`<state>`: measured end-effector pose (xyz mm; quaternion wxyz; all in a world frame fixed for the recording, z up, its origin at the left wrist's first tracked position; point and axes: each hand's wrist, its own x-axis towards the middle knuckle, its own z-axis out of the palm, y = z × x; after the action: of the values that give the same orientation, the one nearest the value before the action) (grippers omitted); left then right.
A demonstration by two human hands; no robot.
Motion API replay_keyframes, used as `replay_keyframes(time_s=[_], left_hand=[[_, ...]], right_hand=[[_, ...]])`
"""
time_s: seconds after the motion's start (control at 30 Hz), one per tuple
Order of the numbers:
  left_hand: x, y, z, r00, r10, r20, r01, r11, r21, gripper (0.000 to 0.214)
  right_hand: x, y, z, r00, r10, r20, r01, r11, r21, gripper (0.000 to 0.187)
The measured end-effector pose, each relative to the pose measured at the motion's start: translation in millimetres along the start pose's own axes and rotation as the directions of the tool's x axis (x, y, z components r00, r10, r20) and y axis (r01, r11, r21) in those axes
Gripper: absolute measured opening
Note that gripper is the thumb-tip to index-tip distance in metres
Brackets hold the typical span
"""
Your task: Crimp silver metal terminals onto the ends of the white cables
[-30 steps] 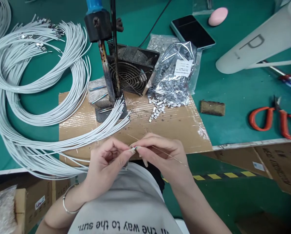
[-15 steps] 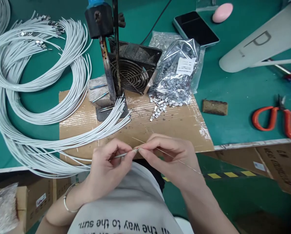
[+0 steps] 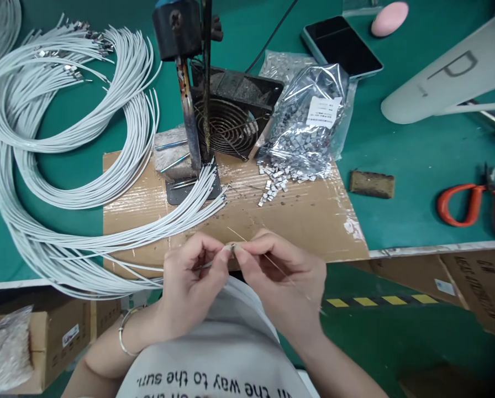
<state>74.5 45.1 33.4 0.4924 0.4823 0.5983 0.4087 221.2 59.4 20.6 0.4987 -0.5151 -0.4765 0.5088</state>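
Observation:
My left hand [image 3: 193, 293] pinches a white cable [image 3: 205, 266] near its end, thumb and forefinger closed. The fingertips of my right hand [image 3: 291, 284] meet the left ones at the cable's tip. What lies right between them is too small to make out. A thin solder wire [image 3: 281, 270] passes through the fingers of my right hand and sticks out at both sides. Beyond the hands, a bundle of white cables [image 3: 148, 232] lies with its ends on the cardboard [image 3: 297, 226]. Small metal connector pieces [image 3: 272, 185] are scattered there too.
A soldering iron [image 3: 188, 110] on a stand points down behind the cable ends, beside a black fan [image 3: 231, 124]. At the right are a bag of connectors [image 3: 301, 132], a brown block [image 3: 372, 184], red-handled pliers [image 3: 463, 207] and a white cup [image 3: 442, 83].
My fingertips have closed tighter together at the cable's end, covering its tip. The right hand has shifted slightly left, and the view has moved a little.

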Motion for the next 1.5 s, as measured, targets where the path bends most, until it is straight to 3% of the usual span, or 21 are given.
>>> replay_keyframes(time_s=[0.13, 0.27, 0.37, 0.47, 0.6, 0.73, 0.83, 0.93, 1.0, 1.07, 1.13, 1.23, 1.37, 1.5], left_hand=[[3.1, 6.0, -0.8, 0.996, -0.089, 0.025, 0.091, 0.985, -0.148, 0.02], [6.4, 12.7, -2.4, 0.995, -0.082, -0.047, 0.072, 0.978, -0.195, 0.011], [8.1, 15.6, -3.6, 0.993, -0.095, -0.073, 0.079, 0.978, -0.193, 0.009], [9.9, 16.1, -6.1, 0.993, -0.091, -0.072, 0.077, 0.981, -0.175, 0.01], [10.4, 14.3, -9.2, 0.992, -0.12, -0.034, 0.112, 0.979, -0.17, 0.011], [10.4, 15.3, -9.6, 0.986, -0.164, 0.01, 0.164, 0.971, -0.177, 0.012], [12.0, 17.3, -10.5, 0.979, -0.196, 0.045, 0.201, 0.96, -0.192, 0.013], [13.5, 14.9, -13.0, 0.967, -0.231, 0.104, 0.25, 0.939, -0.235, 0.014], [14.1, 10.2, -15.3, 0.955, -0.256, 0.15, 0.29, 0.916, -0.277, 0.014], [14.9, 4.9, -18.1, 0.948, -0.278, 0.155, 0.313, 0.901, -0.299, 0.014], [17.0, 1.0, -21.9, 0.952, -0.294, 0.091, 0.307, 0.901, -0.306, 0.015], [23.1, -1.0, -27.9, 0.949, -0.314, -0.041, 0.282, 0.896, -0.342, 0.016], [31.3, -1.8, -31.1, 0.94, -0.321, -0.117, 0.251, 0.882, -0.399, 0.015], [32.8, -2.2, -28.6, 0.944, -0.303, -0.132, 0.226, 0.883, -0.411, 0.013]], right_hand=[[-9.3, 8.5, 13.9, 0.973, -0.205, -0.104, 0.198, 0.978, -0.07, 0.019], [-7.3, 8.3, 14.7, 0.94, -0.331, -0.082, 0.313, 0.933, -0.177, 0.025], [-5.8, 7.1, 11.3, 0.934, -0.355, -0.046, 0.34, 0.92, -0.194, 0.031], [-2.5, 6.0, 3.2, 0.94, -0.339, 0.039, 0.341, 0.926, -0.16, 0.031], [12.3, 2.9, -13.3, 0.944, -0.222, 0.244, 0.255, 0.96, -0.115, 0.015], [31.2, 1.5, -20.2, 0.907, -0.191, 0.374, 0.256, 0.958, -0.131, 0.029], [37.1, 4.5, -14.9, 0.851, -0.28, 0.445, 0.355, 0.93, -0.092, 0.027], [32.2, 10.3, -5.7, 0.807, -0.45, 0.381, 0.53, 0.838, -0.132, 0.022], [26.5, 14.5, -0.9, 0.814, -0.496, 0.302, 0.565, 0.798, -0.21, 0.021], [23.7, 18.8, -0.8, 0.853, -0.471, 0.225, 0.52, 0.811, -0.269, 0.022], [27.5, 23.8, -7.7, 0.893, -0.437, 0.11, 0.449, 0.839, -0.308, 0.026], [44.7, 32.6, -29.1, 0.898, -0.425, -0.112, 0.35, 0.846, -0.403, 0.024], [68.5, 42.7, -53.7, 0.943, -0.329, -0.05, 0.232, 0.757, -0.61, 0.005], [74.7, 48.1, -57.0, 0.967, -0.254, -0.005, 0.189, 0.734, -0.652, 0.005]])
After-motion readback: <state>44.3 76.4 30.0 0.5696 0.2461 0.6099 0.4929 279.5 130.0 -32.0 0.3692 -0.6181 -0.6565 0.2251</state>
